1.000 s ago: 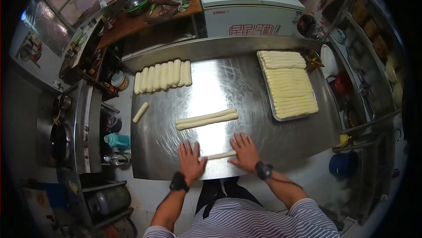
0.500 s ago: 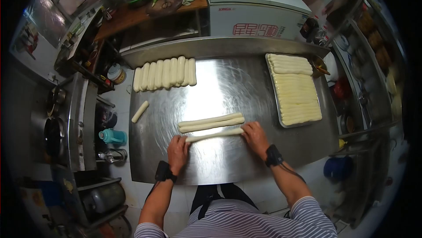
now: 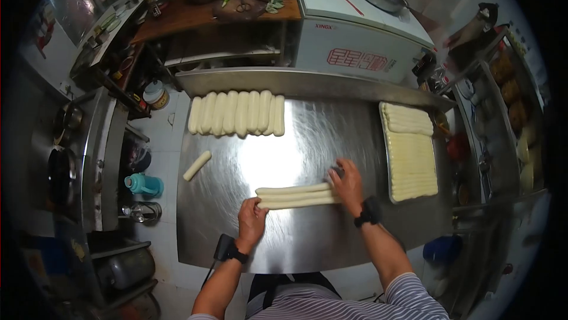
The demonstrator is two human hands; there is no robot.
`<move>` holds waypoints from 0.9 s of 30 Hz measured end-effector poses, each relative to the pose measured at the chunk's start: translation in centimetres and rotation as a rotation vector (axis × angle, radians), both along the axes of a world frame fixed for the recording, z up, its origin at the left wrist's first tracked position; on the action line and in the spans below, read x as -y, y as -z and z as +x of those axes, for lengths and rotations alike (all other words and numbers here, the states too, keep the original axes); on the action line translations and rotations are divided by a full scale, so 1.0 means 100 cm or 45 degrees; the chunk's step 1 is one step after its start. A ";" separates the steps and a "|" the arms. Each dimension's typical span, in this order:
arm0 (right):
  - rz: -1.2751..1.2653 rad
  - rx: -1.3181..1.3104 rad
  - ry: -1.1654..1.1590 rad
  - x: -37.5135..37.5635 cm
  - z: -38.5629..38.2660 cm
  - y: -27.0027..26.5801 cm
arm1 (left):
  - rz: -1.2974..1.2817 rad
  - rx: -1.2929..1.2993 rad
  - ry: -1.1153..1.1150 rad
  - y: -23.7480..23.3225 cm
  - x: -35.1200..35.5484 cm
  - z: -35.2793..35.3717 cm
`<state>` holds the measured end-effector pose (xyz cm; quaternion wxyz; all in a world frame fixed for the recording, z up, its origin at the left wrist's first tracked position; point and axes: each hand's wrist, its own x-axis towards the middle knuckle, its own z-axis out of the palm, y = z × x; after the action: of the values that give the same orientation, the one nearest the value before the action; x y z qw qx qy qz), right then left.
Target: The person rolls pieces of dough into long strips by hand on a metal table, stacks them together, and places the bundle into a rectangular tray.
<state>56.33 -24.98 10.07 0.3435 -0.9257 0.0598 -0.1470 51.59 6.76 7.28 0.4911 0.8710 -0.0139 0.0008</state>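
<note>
Strips of pale dough lie side by side across the steel table in front of me. My left hand is closed at their left end, its thumb and fingers pinching the nearest strip. At the right end, my right hand touches the dough with its thumb and fingers apart; a dark patch between them is too unclear to name. One short dough piece lies apart on the left. Thick dough rolls stand in a row at the back left. A tray at the right holds many dough strips.
A raised metal edge runs along the table's back. Behind it are a white freezer and a wooden counter. A teal flask and a glass jug are left of the table, shelves on the right.
The nearest strip now lies against the other two. My right hand has loosened its pinch and spread its fingers. The view has shifted, so the table sits lower in the picture.
</note>
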 end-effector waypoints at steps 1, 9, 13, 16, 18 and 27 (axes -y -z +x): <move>0.071 0.026 -0.016 -0.008 0.030 0.002 | -0.041 -0.047 0.011 -0.003 -0.001 -0.002; 0.741 -0.422 0.075 -0.076 0.242 0.039 | -0.164 -0.030 0.085 -0.023 -0.045 -0.057; 0.688 -0.379 0.199 -0.109 0.264 0.017 | 0.065 -0.040 0.235 -0.007 -0.079 -0.083; 1.128 -0.540 -0.068 -0.107 0.271 0.014 | -0.159 -0.181 0.103 -0.013 -0.079 -0.081; 0.840 -0.342 0.123 -0.114 0.272 0.035 | -0.045 0.034 0.050 -0.018 -0.072 -0.063; 0.587 -0.152 -0.300 -0.141 0.124 -0.040 | 0.097 0.266 -0.017 -0.021 -0.019 0.007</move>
<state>68.69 -10.93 14.07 0.5558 -0.8306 0.0037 -0.0336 52.29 8.68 9.33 0.4535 0.8843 -0.0591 0.0944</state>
